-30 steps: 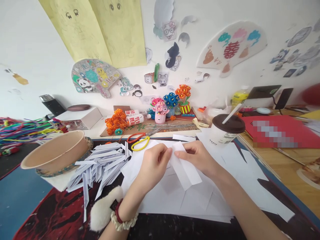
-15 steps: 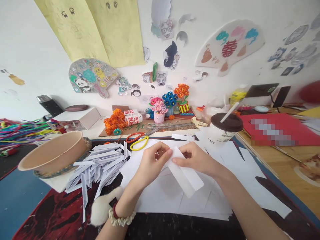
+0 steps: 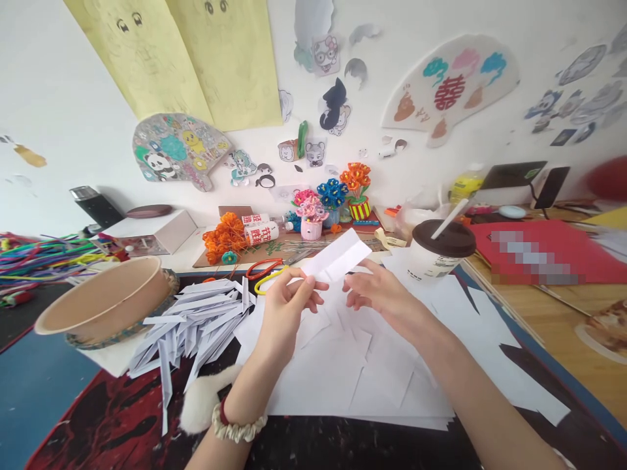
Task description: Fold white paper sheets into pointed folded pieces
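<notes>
A creased strip of white paper (image 3: pixel 337 255) is pinched between the thumb and fingers of my left hand (image 3: pixel 289 303), its far end tilted up to the right. My right hand (image 3: pixel 379 294) is just below and right of the strip, fingers apart and curved, holding nothing. Beneath both hands lie overlapping white paper sheets (image 3: pixel 333 385) and cut pieces. To the left is a heap of narrow folded paper strips (image 3: pixel 196 326). Scissors with red and yellow handles (image 3: pixel 262 281) lie behind my left hand, partly covered by it.
A round tan bowl (image 3: pixel 102 307) stands at the left. A lidded cup with a straw (image 3: pixel 441 251) stands at the right, near a red packet (image 3: pixel 533 251). Behind are pots of pipe-cleaner flowers (image 3: pixel 312 228). A white fluffy thing (image 3: pixel 198 401) lies by my left wrist.
The paper strip has swung from pointing down toward me to pointing up and away. My right hand has let go of it and its fingers have spread.
</notes>
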